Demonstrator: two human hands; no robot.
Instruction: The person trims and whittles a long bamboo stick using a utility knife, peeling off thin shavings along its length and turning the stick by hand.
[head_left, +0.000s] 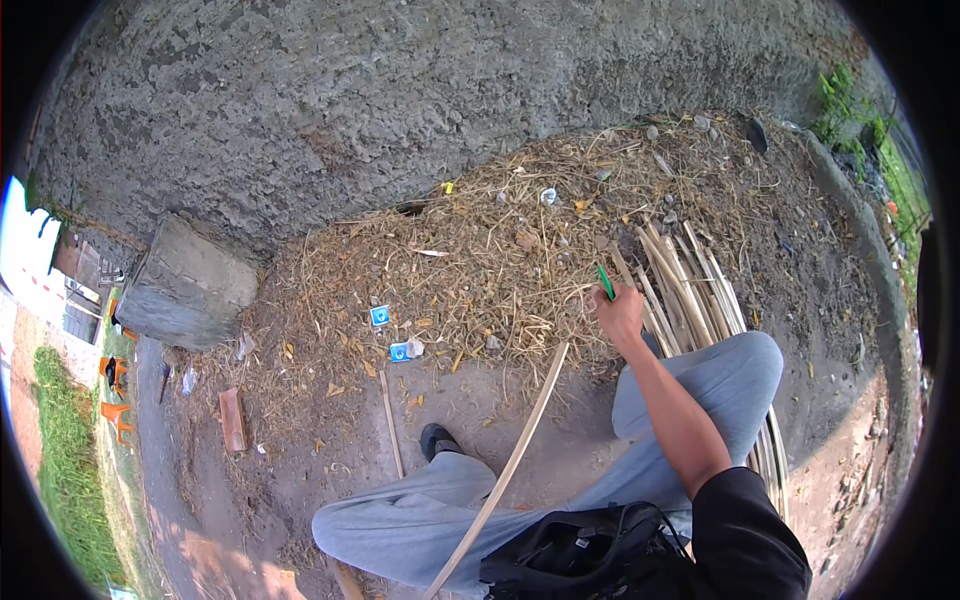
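My right hand (622,312) is closed round a slim green object (606,281) that sticks out past the fingers; its kind is too small to make out. The hand hovers over ground strewn with shavings, just left of a bundle of split bamboo strips (688,285). The strips lie beside my right leg, with more of their length showing behind the knee. One long bamboo strip (522,442) slants across my left leg, its far end resting near the shavings, with no hand on it there. My left hand is out of the picture.
A rough wall (430,100) runs along the far side, with a concrete block (195,280) at its left. Blue packets (380,316), a brick (232,420) and a thin stick (391,425) lie on the ground. A black bag (580,550) rests on my lap.
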